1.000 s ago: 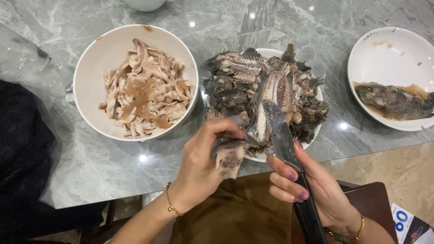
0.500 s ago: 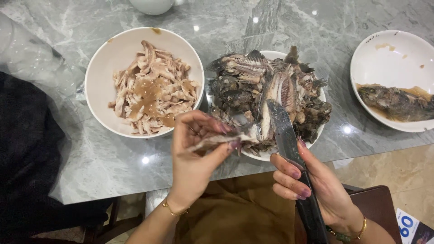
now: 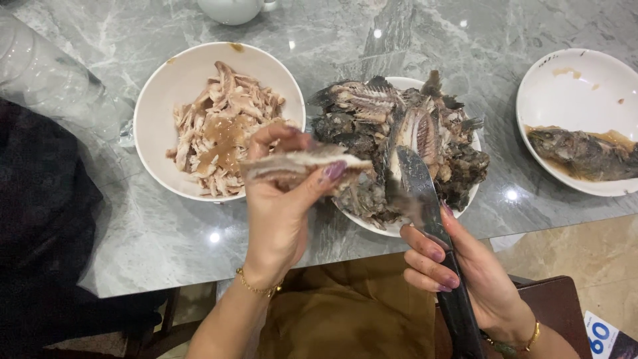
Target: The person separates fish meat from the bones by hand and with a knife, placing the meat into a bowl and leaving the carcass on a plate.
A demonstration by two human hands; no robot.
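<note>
The pale, flaky strip of cooked fish flesh [image 3: 302, 166] looks soft, moist and likely to crumble, so it seems best supported along its length. The left hand [image 3: 282, 206] pinches it between thumb and fingertips, above the gap between the white bowl of shredded fish [image 3: 156, 106] and the white plate of dark fish bones [image 3: 465, 193]. The right hand [image 3: 458, 272] is wrapped around a black-handled knife [image 3: 425, 206]

Three white dishes: bowl of shredded meat [image 3: 219, 126], plate of fish remains [image 3: 405, 143], bowl with whole fish [image 3: 578, 119]; one knife [image 3: 425, 199]; two hands.
</note>
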